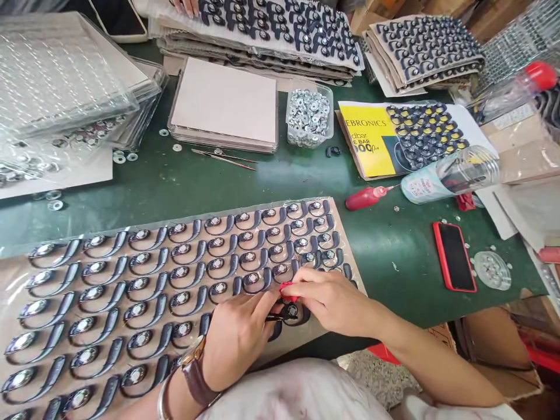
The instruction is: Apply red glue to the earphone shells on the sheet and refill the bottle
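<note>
Beside our left fingers [262, 309], gripping a slim dark tool [273, 318], and right fingers [301, 289], pinching a red cloth [287, 291], sits a black curved piece [292, 313], with a red bottle [363, 198] and washer tub [306, 142] beyond.

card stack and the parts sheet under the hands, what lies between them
In the head view, tweezers lie on the green table between the card stack and the parts sheet.

Left hand [240, 328] and right hand [336, 298] curl close together.
</note>
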Tool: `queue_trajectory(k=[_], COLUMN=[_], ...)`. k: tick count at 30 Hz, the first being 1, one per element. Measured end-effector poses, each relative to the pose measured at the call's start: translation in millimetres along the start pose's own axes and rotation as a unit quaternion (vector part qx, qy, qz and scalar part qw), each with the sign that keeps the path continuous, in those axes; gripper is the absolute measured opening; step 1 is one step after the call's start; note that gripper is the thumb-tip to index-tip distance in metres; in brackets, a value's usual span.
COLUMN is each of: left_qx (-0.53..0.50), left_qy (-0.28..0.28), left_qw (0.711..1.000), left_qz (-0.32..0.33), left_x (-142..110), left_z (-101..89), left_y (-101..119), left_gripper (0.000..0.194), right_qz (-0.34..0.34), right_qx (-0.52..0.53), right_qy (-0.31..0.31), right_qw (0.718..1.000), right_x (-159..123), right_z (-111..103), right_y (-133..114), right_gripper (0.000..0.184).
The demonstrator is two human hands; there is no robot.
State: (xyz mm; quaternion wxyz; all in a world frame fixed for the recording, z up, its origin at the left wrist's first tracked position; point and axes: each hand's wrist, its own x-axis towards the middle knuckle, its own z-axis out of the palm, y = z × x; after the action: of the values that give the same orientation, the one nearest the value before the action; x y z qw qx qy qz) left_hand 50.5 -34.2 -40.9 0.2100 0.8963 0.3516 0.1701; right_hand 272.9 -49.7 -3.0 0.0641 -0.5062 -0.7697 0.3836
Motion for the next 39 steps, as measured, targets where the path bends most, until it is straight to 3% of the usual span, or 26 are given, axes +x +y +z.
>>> queue_trajectory(k=[6, 8, 13, 18, 24, 32, 36, 39], left_qx=[-0.025, -0.027, -0.004, 0.017, 0.022, 0.067, 0.092, 0.097], left_qy=[-0.020, -0.017, -0.017, 0.018, 0.005, -0.019, -0.011, -0.008], left_qw=[0.999, 0.999, 1.000, 0.997, 0.996, 0.992, 0.990, 0.989], left_qz=[-0.013, -0.012, 0.010, 0.067, 0.081, 0.106, 0.104, 0.107], left_x=[-1.9, -2.1, -2.4, -4.2, -5.2, -7.3, -10.4, -11.0], left_z=[3.4, 3.0, -0.6, -3.4, -4.6, -6.0, -3.2, -2.0], left_y=[0.3, 0.8, 0.2, -3.5, -3.5, -1.6, -1.9, -2.5], left_gripper=[0.033, 0.030, 0.026, 0.037, 0.027, 0.024, 0.023, 0.020], right_qz=[-0.060, -0.068, -0.065, -0.087, -0.098, -0.120, -0.100, -0.099], right_qx=[-0.187, -0.190, -0.112, -0.133, -0.271, -0.338, -0.328, -0.262], right_qy=[-0.068, -0.060, 0.059, 0.012, -0.078, -0.060, -0.049, 0.004], right_qw=[0.978, 0.978, 0.990, 0.987, 0.954, 0.932, 0.938, 0.960], right_x=[-9.7, -12.6, -9.2, 3.2, 9.7, 5.6, 8.0, 4.2], right_z=[-24.0, -29.7, -19.8, -2.2, -8.2, 6.1, 5.9, -4.7], right_y=[-0.7, 1.1, 10.5, 17.9, 3.7, -15.8, -18.0, -11.2], right_gripper=[0.029, 0.028, 0.029, 0.029, 0.028, 0.025, 0.018, 0.022])
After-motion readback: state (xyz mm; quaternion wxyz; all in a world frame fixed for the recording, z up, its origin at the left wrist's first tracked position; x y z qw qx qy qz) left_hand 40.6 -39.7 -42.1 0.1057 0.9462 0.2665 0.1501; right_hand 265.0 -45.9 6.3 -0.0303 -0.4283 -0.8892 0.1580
